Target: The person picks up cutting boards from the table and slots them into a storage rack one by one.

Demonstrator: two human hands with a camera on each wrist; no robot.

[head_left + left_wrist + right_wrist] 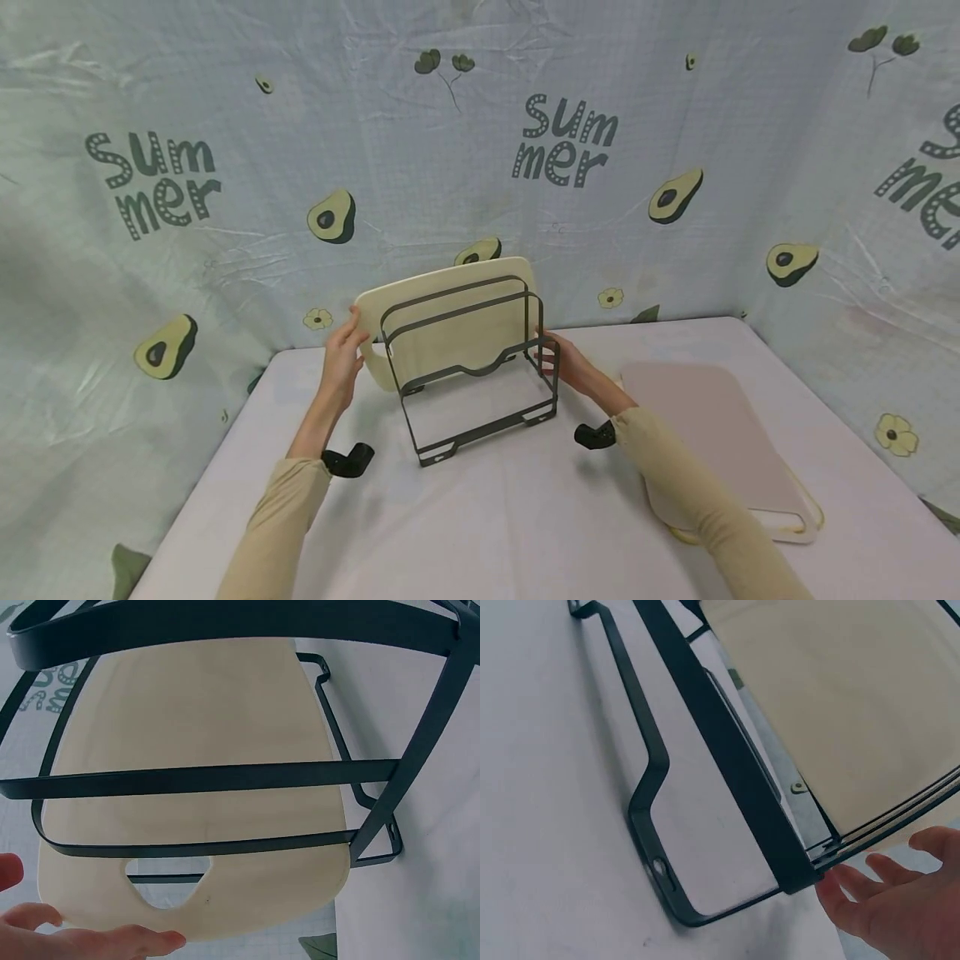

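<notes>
A cream cutting board (457,321) with a handle hole stands on its long edge, leaning slightly, in the back of a black metal rack (472,434). My left hand (342,358) is at the board's left end; in the left wrist view its fingers (142,939) lie along the rim below the hole, the thumb apart from it. At the rack's right side, my right hand (566,362) touches the frame with loosely bent fingers. The right wrist view shows its fingertips (832,891) against the frame's corner. The rack's front slots hold nothing.
Flat at the table's right lies a pinkish-beige cutting board (690,442) with a handle slot, over another board whose yellowish edge (812,500) peeks out. A printed cloth (420,192) hangs behind the white table (465,533).
</notes>
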